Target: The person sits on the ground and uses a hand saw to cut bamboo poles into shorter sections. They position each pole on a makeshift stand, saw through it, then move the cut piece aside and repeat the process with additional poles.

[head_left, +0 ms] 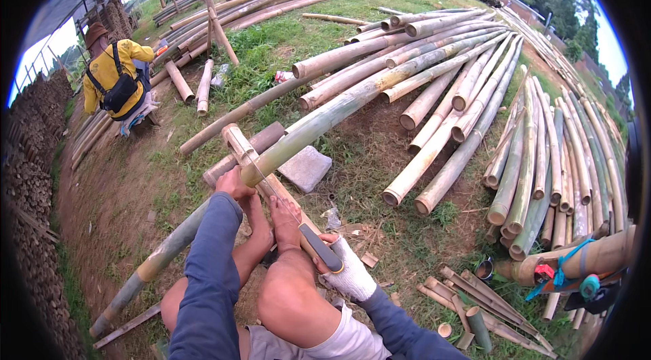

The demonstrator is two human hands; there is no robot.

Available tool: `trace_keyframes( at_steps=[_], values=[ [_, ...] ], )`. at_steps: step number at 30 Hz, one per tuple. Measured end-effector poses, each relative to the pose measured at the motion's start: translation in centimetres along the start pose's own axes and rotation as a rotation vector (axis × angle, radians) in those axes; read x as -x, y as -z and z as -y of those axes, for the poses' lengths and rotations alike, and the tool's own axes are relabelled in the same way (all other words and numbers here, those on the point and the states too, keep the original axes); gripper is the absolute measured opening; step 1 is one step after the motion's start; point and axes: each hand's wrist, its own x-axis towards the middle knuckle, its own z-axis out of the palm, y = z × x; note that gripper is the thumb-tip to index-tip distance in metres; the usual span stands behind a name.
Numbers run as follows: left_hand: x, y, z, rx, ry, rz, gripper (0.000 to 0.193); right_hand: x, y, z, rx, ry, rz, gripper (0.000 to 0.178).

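Note:
My bare left hand (pixel 234 184) is closed at the near end of a long green bamboo pole (pixel 332 112). In my right hand (pixel 349 270), which wears a white glove, is a hand saw (pixel 320 247) with a dark, yellow-edged handle. Its thin blade slants up and left to the pole, close to my left hand. Under the pole lies a split bamboo piece (pixel 241 144), across a thicker brown bamboo length (pixel 266 140). My bare foot (pixel 285 217) presses beside the split piece. Fingers of the left hand are partly hidden by the pole.
A grey stone block (pixel 305 168) lies right of the pole. Piles of bamboo poles (pixel 468 82) spread ahead and right, with split strips (pixel 485 302) lower right. A bamboo pole (pixel 159 258) runs lower left. Another person (pixel 116 78) in yellow sits at the far left.

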Motion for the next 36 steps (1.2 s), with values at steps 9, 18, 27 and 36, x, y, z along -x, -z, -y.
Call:
trace_keyframes(
  at_steps=[9,18,27,36],
  values=[
    [0.3,0.6,0.0,0.039,-0.019,0.017,0.091,-0.1,-0.4,0.5,0.099,0.030,-0.002,0.055],
    [0.6,0.2,0.2,0.002,-0.017,-0.025,0.083,-0.1,-0.2,0.1,0.092,-0.016,0.007,0.052],
    [0.8,-0.2,0.1,0.010,-0.007,-0.036,0.069,0.0,-0.4,-0.8,0.047,-0.065,0.013,0.052],
    [0.6,-0.7,0.7,0.012,-0.029,-0.060,0.074,0.0,-0.8,-0.7,0.165,0.032,0.007,0.050]
  ],
)
